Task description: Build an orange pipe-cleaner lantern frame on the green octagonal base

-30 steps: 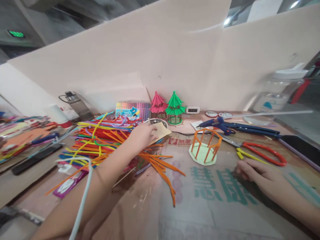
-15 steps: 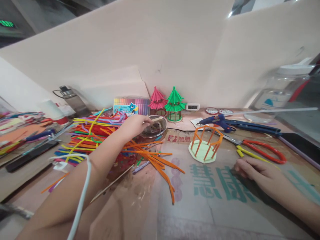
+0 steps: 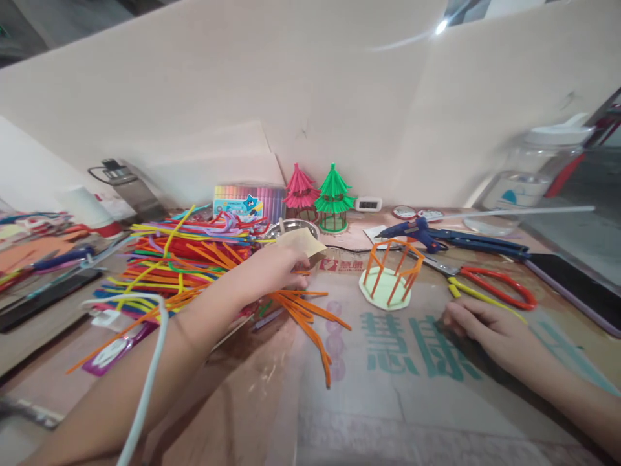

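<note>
My left hand (image 3: pixel 291 262) grips a small pale yellow piece of paper (image 3: pixel 308 242) in front of a round clear dish (image 3: pixel 310 225). Beside and under that forearm spreads a pile of coloured pipe cleaners (image 3: pixel 160 259), with orange ones (image 3: pixel 310 317) fanning out to the right. My right hand (image 3: pixel 460 318) rests on the mat with its fingers curled; whatever they may hold is hidden. Left of it stands an orange frame of posts (image 3: pixel 392 249) on a pale green octagonal base (image 3: pixel 383 299). Red and yellow handled scissors (image 3: pixel 499 285) lie just behind my right hand.
Pink (image 3: pixel 297 188) and green (image 3: pixel 334 194) roofed models stand by the wall, near a marker set (image 3: pixel 250 202). A blue glue gun (image 3: pixel 412 231), a phone (image 3: pixel 577 285) and a clear jug (image 3: pixel 528 175) are at the right. A white cable (image 3: pixel 154 369) crosses my left forearm.
My left hand has come from the round dish toward me, and the pale paper now shows in it. My right hand stays curled on the mat. The view has shifted slightly.
</note>
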`<act>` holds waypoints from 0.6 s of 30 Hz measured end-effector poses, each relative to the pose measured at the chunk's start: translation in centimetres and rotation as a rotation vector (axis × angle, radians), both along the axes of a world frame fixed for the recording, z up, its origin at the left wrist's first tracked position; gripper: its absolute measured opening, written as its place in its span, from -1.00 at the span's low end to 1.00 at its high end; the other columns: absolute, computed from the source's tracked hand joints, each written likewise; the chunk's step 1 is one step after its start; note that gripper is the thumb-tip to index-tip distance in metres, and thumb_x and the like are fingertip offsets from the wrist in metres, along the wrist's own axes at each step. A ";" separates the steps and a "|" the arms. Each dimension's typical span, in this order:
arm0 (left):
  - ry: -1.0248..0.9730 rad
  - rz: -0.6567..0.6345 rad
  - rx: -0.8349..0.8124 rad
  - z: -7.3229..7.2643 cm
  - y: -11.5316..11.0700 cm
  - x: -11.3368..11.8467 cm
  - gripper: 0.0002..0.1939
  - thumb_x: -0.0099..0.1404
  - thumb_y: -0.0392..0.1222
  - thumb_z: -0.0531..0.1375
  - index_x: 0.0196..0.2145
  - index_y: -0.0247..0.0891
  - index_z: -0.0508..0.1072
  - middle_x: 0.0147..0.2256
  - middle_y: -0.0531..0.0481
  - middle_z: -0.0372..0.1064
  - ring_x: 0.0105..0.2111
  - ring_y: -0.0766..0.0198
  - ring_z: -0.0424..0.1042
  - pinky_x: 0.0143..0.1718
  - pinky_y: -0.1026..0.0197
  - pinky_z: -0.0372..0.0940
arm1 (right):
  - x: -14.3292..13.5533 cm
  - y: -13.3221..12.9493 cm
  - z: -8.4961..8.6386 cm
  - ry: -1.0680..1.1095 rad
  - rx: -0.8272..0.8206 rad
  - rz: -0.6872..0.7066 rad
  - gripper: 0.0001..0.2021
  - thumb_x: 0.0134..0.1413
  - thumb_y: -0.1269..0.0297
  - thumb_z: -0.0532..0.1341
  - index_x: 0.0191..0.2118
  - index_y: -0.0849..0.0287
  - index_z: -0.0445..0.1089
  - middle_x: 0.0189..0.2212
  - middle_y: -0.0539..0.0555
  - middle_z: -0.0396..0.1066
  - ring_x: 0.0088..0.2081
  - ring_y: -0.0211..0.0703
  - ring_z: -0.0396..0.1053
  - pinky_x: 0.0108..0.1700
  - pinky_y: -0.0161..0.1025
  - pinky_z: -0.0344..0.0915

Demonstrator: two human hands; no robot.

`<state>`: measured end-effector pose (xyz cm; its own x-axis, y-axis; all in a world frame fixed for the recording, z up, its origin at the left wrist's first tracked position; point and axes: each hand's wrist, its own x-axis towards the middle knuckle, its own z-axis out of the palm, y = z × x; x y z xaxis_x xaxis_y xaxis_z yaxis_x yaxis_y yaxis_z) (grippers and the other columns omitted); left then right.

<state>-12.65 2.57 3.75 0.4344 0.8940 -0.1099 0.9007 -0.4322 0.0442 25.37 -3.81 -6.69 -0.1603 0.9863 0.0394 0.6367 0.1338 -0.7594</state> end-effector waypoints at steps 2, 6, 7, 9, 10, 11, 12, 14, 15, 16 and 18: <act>0.065 -0.064 -0.154 -0.1 -0.8 0.0 -0.62 0.04 -0.08 0.39 -0.14 -0.08 0.56 -0.21 0.03 0.53 -0.23 0.12 0.50 -0.33 0.25 0.24 | -0.1 0.0 0.0 -0.004 0.012 0.002 -0.37 0.16 -0.31 -0.03 -0.50 0.17 0.40 -0.58 0.03 0.28 -0.50 -0.14 0.29 -0.40 -0.23 0.20; 0.107 -0.015 -0.220 -0.3 -1.8 -0.8 -0.55 -0.01 -0.13 0.39 -0.10 -0.09 0.53 -0.15 0.00 0.52 -0.21 0.11 0.50 -0.32 0.25 0.25 | -0.1 0.1 0.0 -0.016 0.018 0.006 -0.38 0.16 -0.30 -0.03 -0.51 0.17 0.40 -0.60 0.02 0.27 -0.53 -0.16 0.27 -0.42 -0.24 0.19; 0.090 0.013 -0.212 -0.3 -2.0 -1.0 -0.59 0.04 -0.12 0.37 -0.10 -0.09 0.53 -0.16 0.01 0.53 -0.22 0.12 0.50 -0.32 0.26 0.25 | -0.2 0.1 0.1 -0.016 0.022 0.013 -0.38 0.16 -0.30 -0.03 -0.51 0.17 0.40 -0.60 0.02 0.27 -0.53 -0.16 0.27 -0.42 -0.24 0.19; 0.053 0.062 -0.200 -0.2 -2.1 -1.3 -0.73 0.20 -0.06 0.25 -0.14 -0.12 0.55 -0.22 0.00 0.56 -0.27 0.14 0.51 -0.33 0.25 0.24 | -0.2 0.1 0.3 -0.012 0.031 0.024 -0.38 0.16 -0.30 -0.02 -0.51 0.17 0.41 -0.61 0.02 0.28 -0.54 -0.16 0.27 -0.43 -0.24 0.19; 0.042 0.078 -0.198 -0.1 -2.1 -1.3 -0.75 0.28 -0.04 0.17 -0.17 -0.14 0.56 -0.26 -0.01 0.57 -0.30 0.15 0.51 -0.34 0.24 0.23 | -0.3 0.0 0.5 -0.012 0.030 0.027 -0.38 0.16 -0.29 -0.02 -0.50 0.18 0.41 -0.61 0.03 0.28 -0.54 -0.16 0.26 -0.43 -0.24 0.18; 0.035 0.087 -0.194 0.0 -2.1 -1.3 -0.71 0.34 -0.04 0.09 -0.21 -0.18 0.57 -0.30 -0.04 0.57 -0.33 0.15 0.51 -0.35 0.24 0.23 | -0.3 0.0 0.6 -0.015 0.026 0.028 -0.39 0.17 -0.28 -0.01 -0.50 0.18 0.41 -0.61 0.03 0.28 -0.54 -0.16 0.26 -0.43 -0.24 0.18; 0.032 0.090 -0.189 0.1 -2.1 -1.3 -0.66 0.38 -0.06 0.03 -0.26 -0.21 0.57 -0.33 -0.06 0.56 -0.36 0.16 0.50 -0.36 0.23 0.22 | -0.4 -0.1 0.8 -0.018 0.020 0.028 -0.39 0.18 -0.27 -0.01 -0.50 0.18 0.41 -0.61 0.03 0.28 -0.54 -0.16 0.26 -0.42 -0.23 0.18; 0.026 0.095 -0.174 0.2 -2.2 -1.2 -0.62 0.40 -0.09 -0.02 -0.33 -0.25 0.56 -0.37 -0.08 0.55 -0.39 0.17 0.49 -0.37 0.23 0.22 | -0.4 -0.2 1.0 -0.021 0.010 0.030 -0.40 0.21 -0.25 -0.02 -0.49 0.18 0.41 -0.61 0.03 0.29 -0.53 -0.15 0.28 -0.41 -0.23 0.19; 0.024 0.096 -0.171 0.2 -2.2 -1.2 -0.62 0.40 -0.10 -0.02 -0.33 -0.25 0.56 -0.37 -0.08 0.55 -0.39 0.17 0.49 -0.36 0.24 0.23 | -0.4 -0.2 1.0 -0.020 0.010 0.031 -0.41 0.21 -0.24 -0.02 -0.49 0.18 0.41 -0.61 0.04 0.29 -0.52 -0.15 0.28 -0.41 -0.23 0.19; 0.016 0.091 -0.167 0.2 -2.3 -1.1 -0.65 0.39 -0.11 0.00 -0.31 -0.23 0.56 -0.35 -0.07 0.55 -0.37 0.18 0.50 -0.34 0.24 0.24 | -0.4 -0.2 1.0 -0.018 0.013 0.031 -0.41 0.21 -0.24 -0.01 -0.49 0.18 0.41 -0.60 0.04 0.30 -0.53 -0.15 0.28 -0.42 -0.23 0.19; -0.024 0.049 -0.138 0.2 -2.5 -1.0 -0.74 0.34 -0.15 0.07 -0.24 -0.19 0.56 -0.27 -0.04 0.56 -0.28 0.19 0.51 -0.26 0.26 0.27 | -0.4 -0.3 0.9 -0.016 0.018 0.037 -0.41 0.21 -0.25 -0.01 -0.49 0.17 0.40 -0.60 0.04 0.30 -0.53 -0.15 0.28 -0.43 -0.24 0.18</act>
<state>-13.60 0.11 3.92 0.3946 0.8913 -0.2233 0.9185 -0.3762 0.1219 24.99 -4.07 -5.77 -0.1978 0.9787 0.0542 0.6433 0.1713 -0.7462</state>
